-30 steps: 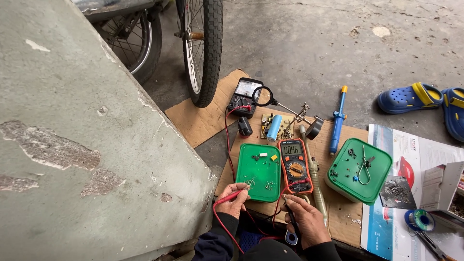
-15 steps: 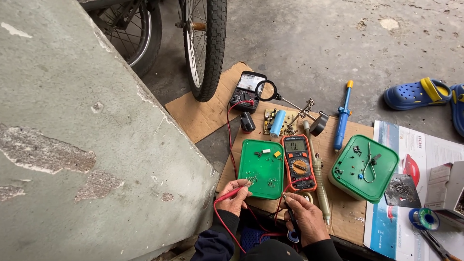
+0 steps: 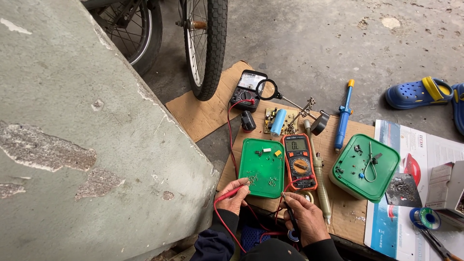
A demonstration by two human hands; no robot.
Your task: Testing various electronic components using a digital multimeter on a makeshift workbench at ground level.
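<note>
Left hand (image 3: 234, 195) fingers pinch the red probe (image 3: 231, 193); right hand (image 3: 303, 216) fingers grip the black probe (image 3: 290, 212).

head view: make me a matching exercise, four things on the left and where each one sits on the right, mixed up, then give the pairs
Things
1. red probe
2. orange multimeter
3. blue desoldering pump
4. solder spool

Places
A. on the printed paper at the far right
B. between the flat green lid and the green tub lid
C. in the left hand, tip at the flat green lid's near edge
D. on the cardboard beyond the green tub lid, yellow tip pointing away

Pairs: 1-C, 2-B, 3-D, 4-A
</note>
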